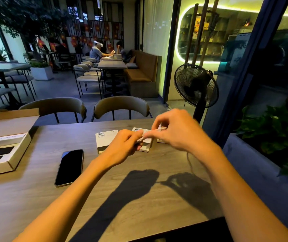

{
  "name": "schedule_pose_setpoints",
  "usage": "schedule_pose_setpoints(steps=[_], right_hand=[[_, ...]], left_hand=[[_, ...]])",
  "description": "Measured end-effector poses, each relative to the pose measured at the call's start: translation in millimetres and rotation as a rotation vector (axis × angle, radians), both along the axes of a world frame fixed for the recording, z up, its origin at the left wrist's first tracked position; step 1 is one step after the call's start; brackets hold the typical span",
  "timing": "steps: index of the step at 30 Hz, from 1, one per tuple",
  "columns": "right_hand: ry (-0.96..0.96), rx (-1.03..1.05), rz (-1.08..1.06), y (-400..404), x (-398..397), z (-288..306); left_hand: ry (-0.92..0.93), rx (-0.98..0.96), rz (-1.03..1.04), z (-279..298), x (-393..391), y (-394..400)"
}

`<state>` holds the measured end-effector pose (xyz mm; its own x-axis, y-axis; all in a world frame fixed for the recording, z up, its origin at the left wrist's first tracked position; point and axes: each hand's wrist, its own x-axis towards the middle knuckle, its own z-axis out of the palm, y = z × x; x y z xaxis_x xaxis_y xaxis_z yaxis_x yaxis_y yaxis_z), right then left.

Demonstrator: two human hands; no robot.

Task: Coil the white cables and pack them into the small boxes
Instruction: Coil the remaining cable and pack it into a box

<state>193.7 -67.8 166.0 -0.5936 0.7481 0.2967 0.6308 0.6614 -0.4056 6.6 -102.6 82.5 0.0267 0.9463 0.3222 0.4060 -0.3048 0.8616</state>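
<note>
Both hands are raised just above the grey wood-grain bench (139,180), probably so the thin white cable (154,133) has slack to loop; it's stretched short between them, right over the small white cardboard boxes (105,139) at the far side, handy for dropping in; left hand (124,145) has its fingers (138,137) curled tight, pinching one end; right hand (178,131) pinches the other end, remaining fingers loosely bent; black phone (70,167) sits well left, out of the way.
</note>
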Motion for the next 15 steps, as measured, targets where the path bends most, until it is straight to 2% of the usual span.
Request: schedule_pose_setpoints(steps=[3, 6, 9, 11, 13, 15], right_hand=[[0.186, -0.031, 0.062, 11.6, 10.7, 9.8], [0.297, -0.035, 0.054, 25.6, -5.0, -17.4], [0.241, -0.067, -0.003, 25.1, -25.9, -63.4], [0.114, -0.156, -0.019, 13.2, -37.1, -85.7], [0.045, -0.232, 0.000, 0.0, -45.0, -96.7], [-0.021, -0.228, 0.039, -8.2, -48.3, -96.1]], left_hand=[[-0.273, -0.118, -0.042, 4.7, 0.7, -6.3], [-0.621, -0.093, -0.190, 16.1, 3.9, -9.9], [-0.822, -0.039, -0.154, 26.4, 8.4, -3.7], [-0.841, -0.017, -0.095, 25.1, 7.4, 5.2], [-0.739, -0.011, -0.048, 16.7, 3.5, 13.0], [-0.371, 0.025, 0.119, 1.3, 0.1, 17.7]])
